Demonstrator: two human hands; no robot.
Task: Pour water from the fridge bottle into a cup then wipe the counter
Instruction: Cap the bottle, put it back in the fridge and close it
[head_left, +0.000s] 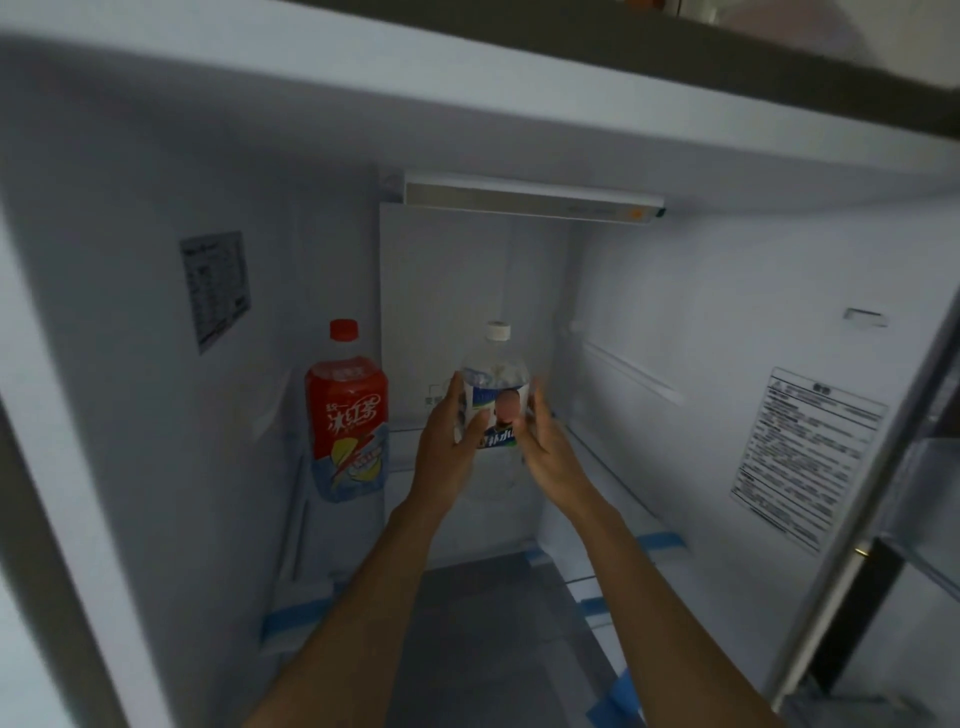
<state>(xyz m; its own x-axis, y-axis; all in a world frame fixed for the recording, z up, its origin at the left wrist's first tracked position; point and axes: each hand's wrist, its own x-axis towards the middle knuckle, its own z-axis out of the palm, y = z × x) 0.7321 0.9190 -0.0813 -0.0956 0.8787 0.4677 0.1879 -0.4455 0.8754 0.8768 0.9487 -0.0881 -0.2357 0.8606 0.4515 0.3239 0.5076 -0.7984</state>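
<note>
A clear water bottle (494, 375) with a white cap and a blue and white label stands upright on the glass shelf (597, 447) deep inside the open fridge. My left hand (451, 447) grips its left side, thumb laid across the front of the label. On the bottle's right side my right hand (546, 448) lies flat, its fingers straight and pointing up. Both forearms reach in from the bottom of the view. The bottle's lower part is hidden behind my hands. No cup or counter is in view.
A red iced-tea bottle (347, 410) with a red cap stands to the left, against the fridge's left wall. A light bar (530, 200) runs along the top at the back. Blue tape strips (293, 618) mark the shelf rails. The fridge door edge (893, 467) is at the right.
</note>
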